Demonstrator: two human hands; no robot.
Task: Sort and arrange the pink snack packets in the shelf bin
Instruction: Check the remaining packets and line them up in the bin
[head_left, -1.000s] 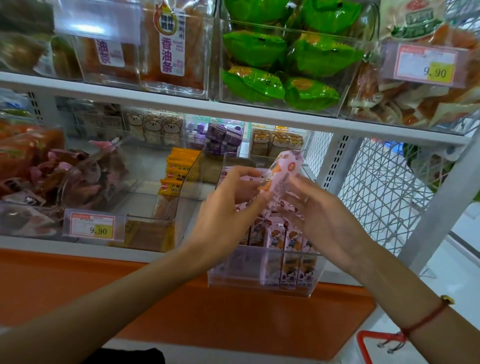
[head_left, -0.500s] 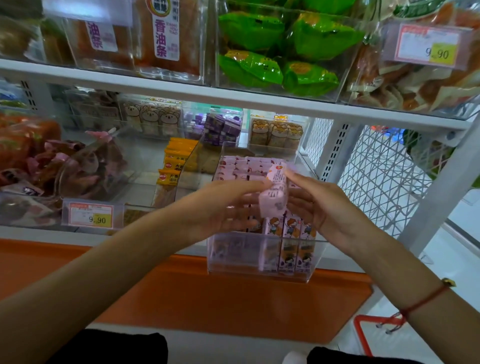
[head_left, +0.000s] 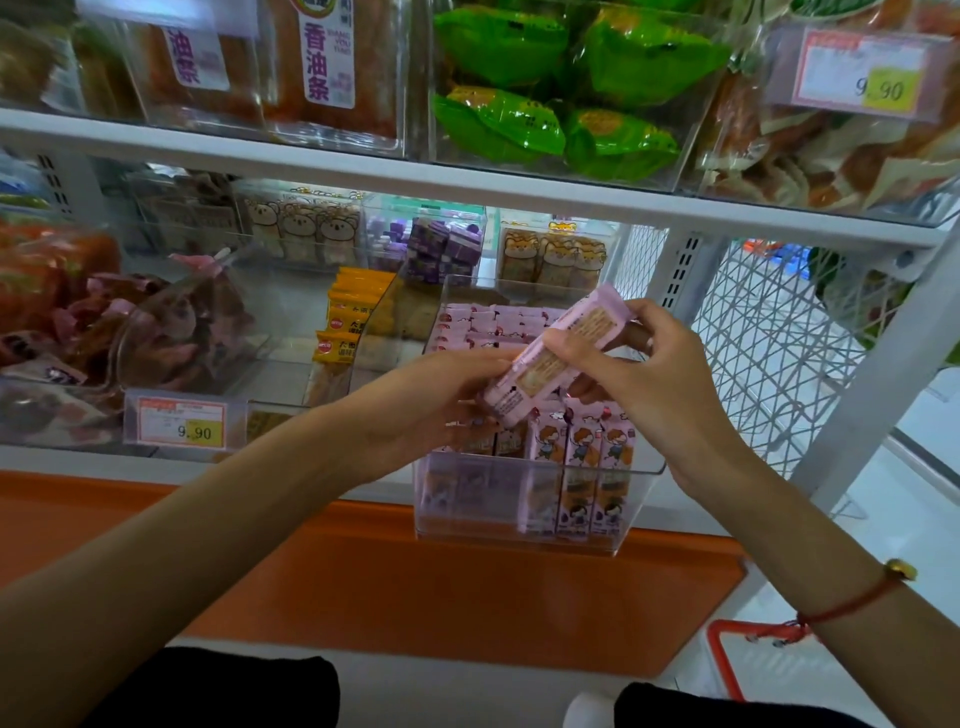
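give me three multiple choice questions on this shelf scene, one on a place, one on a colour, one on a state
1. Where is the clear bin with the upright pink packets?
A. on the top shelf
B. on the lower shelf, jutting over its front edge
C. on the floor

2. What colour are the snack bags in the bin on the upper shelf, above the hands?
A. green
B. blue
C. white

3. What state is the held pink packet in?
A. lying flat in the bin
B. standing upright in the front row
C. tilted, gripped by both hands above the bin

Answers:
1 B, its front hangs past the shelf edge over the orange panel.
2 A, the wrappers are bright green.
3 C, the left hand holds its lower end and the right hand its upper part.
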